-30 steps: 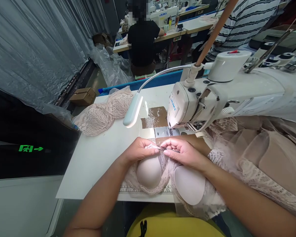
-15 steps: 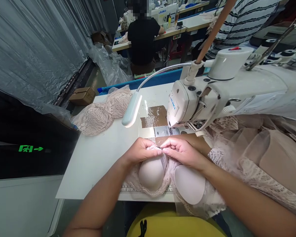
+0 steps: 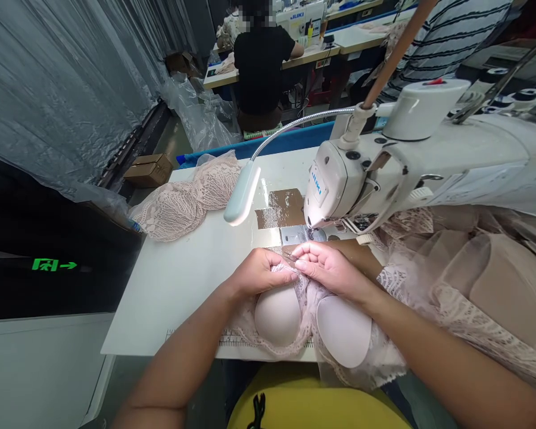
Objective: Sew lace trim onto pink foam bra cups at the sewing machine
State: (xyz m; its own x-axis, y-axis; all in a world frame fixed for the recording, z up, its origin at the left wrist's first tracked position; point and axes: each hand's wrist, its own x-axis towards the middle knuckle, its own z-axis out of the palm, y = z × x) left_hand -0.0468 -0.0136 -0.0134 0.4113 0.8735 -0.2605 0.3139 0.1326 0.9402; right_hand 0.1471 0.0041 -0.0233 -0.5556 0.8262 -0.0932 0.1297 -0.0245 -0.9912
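A pale pink lace bra (image 3: 277,316) with smooth moulded cups lies over the front edge of the sewing table, its inner side up. My left hand (image 3: 263,273) is closed, pinching the lace at the top of the left cup between thumb and fingers. Close beside it, my right hand (image 3: 324,268) is closed around small pointed metal thread snips (image 3: 289,257); most of the tool is hidden by the fingers. The snips' tips point left, just above the pinched lace. Behind both hands are the needle plate (image 3: 292,235) and head of a white sewing machine (image 3: 326,185).
Another lace bra (image 3: 174,208) lies at the table's left edge. A lamp (image 3: 242,193) on a bendable neck hangs over the white tabletop (image 3: 183,286). More lace pieces (image 3: 486,286) are heaped at the right. A person in black (image 3: 263,71) sits at a farther table.
The snips' tips have come up from the lace and show more, with the right fingers slightly raised. The left hand keeps its pinch. The whole view has shifted a little.
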